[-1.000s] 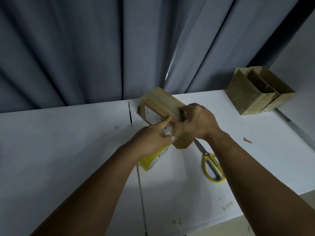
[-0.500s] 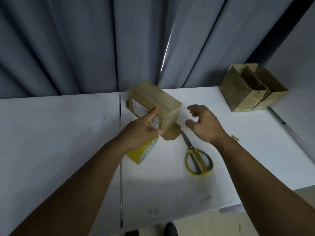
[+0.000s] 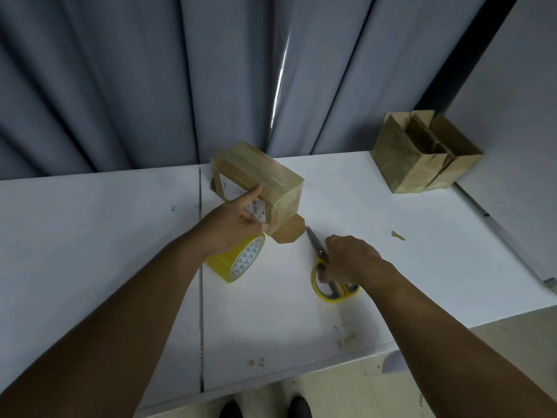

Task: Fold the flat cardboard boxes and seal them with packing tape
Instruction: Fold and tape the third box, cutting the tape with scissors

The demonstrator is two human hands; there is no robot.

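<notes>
Right hand (image 3: pixel 351 260) has come down gripping scissors (image 3: pixel 319 251), half-hiding their yellow handles.

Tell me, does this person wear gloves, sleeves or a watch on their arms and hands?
No. The left hand and right hand are bare, without gloves. The left forearm and right forearm are bare too: no sleeve shows anywhere up to the picture's edge, and neither wrist carries a watch or bracelet.

A closed brown cardboard box (image 3: pixel 265 179), banded with clear tape and bearing a white label (image 3: pixel 228 187), rests on the counter (image 3: pixel 90 236), one loose flap (image 3: pixel 289 233) jutting from its near corner. A yellow packing tape roll (image 3: pixel 238 262) leans just in front of the box. Two open-topped cardboard boxes (image 3: pixel 422 155) stand well to its right.
</notes>
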